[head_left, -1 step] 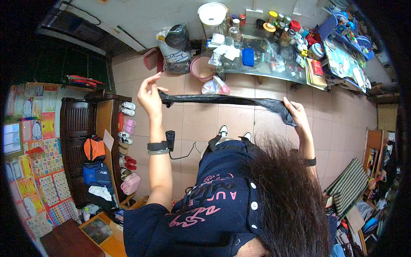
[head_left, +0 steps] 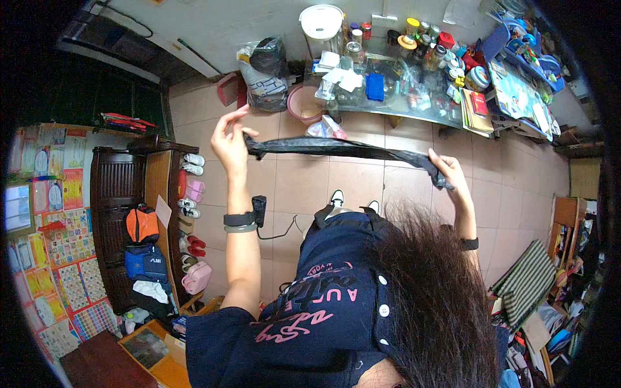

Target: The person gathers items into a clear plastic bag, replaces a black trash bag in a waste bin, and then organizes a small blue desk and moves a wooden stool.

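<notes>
A thin, wrinkled black plastic bag [head_left: 336, 147] is drawn out lengthwise into a narrow band between my two hands, held in the air over the floor. My left hand [head_left: 229, 139] grips its left end, thumb side hidden, with some fingers raised and bent. At the other end, my right hand [head_left: 451, 173] pinches the bag between thumb and fingers, and a crumpled bit hangs below the grip. A black band and a grey band circle my left wrist; a dark band is on my right one. Near my left forearm is a black device [head_left: 259, 210] with a cord.
Ahead stands a glass-topped table [head_left: 440, 116] crowded with jars, papers and a blue packet [head_left: 374, 86]. A pink basin [head_left: 304, 105], a filled plastic sack [head_left: 266, 84] and a small bag [head_left: 325, 128] are on the tiled floor. Shoes [head_left: 193, 161] line the left; a striped board [head_left: 529, 281] leans right.
The flared right end of the bag has gathered into a narrower, crumpled strip, and its middle bows slightly upward. Both hands have hardly moved.
</notes>
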### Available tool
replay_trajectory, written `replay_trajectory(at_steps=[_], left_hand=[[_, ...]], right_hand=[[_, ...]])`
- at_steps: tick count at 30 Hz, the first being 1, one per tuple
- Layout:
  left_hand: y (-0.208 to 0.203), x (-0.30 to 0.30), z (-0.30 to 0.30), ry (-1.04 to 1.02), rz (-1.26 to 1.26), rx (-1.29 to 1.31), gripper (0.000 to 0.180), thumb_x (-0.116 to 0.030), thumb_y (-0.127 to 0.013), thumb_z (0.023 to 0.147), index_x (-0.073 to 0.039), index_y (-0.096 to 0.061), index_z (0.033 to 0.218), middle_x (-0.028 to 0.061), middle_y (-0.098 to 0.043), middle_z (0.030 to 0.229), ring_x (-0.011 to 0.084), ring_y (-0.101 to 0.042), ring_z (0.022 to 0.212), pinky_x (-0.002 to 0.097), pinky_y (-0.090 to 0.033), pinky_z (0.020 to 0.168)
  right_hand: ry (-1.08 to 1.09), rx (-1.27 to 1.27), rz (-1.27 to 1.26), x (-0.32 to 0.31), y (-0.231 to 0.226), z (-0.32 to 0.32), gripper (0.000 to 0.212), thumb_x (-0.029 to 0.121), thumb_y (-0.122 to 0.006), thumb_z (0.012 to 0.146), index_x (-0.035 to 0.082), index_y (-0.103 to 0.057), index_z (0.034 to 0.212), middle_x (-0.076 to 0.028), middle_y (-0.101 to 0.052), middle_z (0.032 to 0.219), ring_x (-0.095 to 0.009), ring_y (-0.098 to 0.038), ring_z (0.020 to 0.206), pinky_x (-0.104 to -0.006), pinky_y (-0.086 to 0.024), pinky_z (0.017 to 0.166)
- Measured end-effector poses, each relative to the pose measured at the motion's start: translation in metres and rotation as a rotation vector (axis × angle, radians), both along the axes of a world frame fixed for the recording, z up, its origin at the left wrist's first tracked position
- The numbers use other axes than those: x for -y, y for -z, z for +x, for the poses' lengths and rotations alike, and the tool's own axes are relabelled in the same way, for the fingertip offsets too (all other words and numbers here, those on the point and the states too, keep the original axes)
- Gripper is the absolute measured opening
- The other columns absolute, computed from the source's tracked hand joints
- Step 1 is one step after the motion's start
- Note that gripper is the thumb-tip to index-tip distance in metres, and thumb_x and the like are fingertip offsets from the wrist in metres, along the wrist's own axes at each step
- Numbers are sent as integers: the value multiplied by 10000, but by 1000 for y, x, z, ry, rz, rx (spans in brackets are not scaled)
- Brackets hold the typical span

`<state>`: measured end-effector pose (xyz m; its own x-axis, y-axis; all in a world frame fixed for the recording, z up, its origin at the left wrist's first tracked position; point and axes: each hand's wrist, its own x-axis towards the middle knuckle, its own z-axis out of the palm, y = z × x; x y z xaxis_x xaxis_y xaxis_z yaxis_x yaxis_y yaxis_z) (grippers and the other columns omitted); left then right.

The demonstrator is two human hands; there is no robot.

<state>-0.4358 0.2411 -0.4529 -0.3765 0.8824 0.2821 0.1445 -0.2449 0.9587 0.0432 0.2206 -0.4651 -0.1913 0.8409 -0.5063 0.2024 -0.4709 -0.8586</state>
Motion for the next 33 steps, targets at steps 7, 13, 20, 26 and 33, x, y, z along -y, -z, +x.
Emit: replay_trajectory(at_steps=[7, 13, 20, 26, 33], left_hand=[[-44, -23, 106, 560, 121, 208, 119, 77, -498, 885, 34, -607, 910, 171, -628, 1129, 166, -674, 702, 276, -554, 637], [-96, -26, 171, 696, 233, -61, 60, 44, -640, 789, 10, -644, 838, 92, -671, 1058, 109, -647, 697, 227, -525, 597], [-108, -19, 171, 630, 153, -138, 243, -112, -767, 743, -32, -637, 932, 47, -641, 958, 74, -606, 688, 205, -488, 581], [-102, -9, 174, 811, 19, -316, 349, -226, -851, 653, -44, -600, 812, -15, -593, 704, 26, -518, 590, 178, -399, 524], [-95, -9, 167, 1146, -74, -374, 284, -182, -808, 710, 13, -634, 821, 42, -619, 712, 82, -562, 663, 231, -419, 586]], right_hand=[[-344, 172, 483, -9, -44, -67, 728, 296, -770, 730, 64, -471, 1351, -129, -492, 1371, -250, -447, 1280, -423, -325, 1079], [-344, -106, 621, -18, -80, -138, 438, 228, -813, 730, 53, -590, 1063, -47, -620, 940, -107, -570, 846, -272, -474, 735], [-176, 31, 961, -12, -106, -126, 241, 185, -755, 782, -6, -617, 731, -35, -620, 741, -105, -568, 695, -238, -451, 650], [-143, -387, 682, -4, -90, -117, 214, 112, -657, 861, 20, -543, 706, 10, -573, 784, -65, -495, 751, -248, -428, 709], [24, -716, 623, 3, -81, -109, 229, 209, -631, 912, 62, -543, 762, 14, -585, 788, -57, -522, 754, -209, -413, 701]])
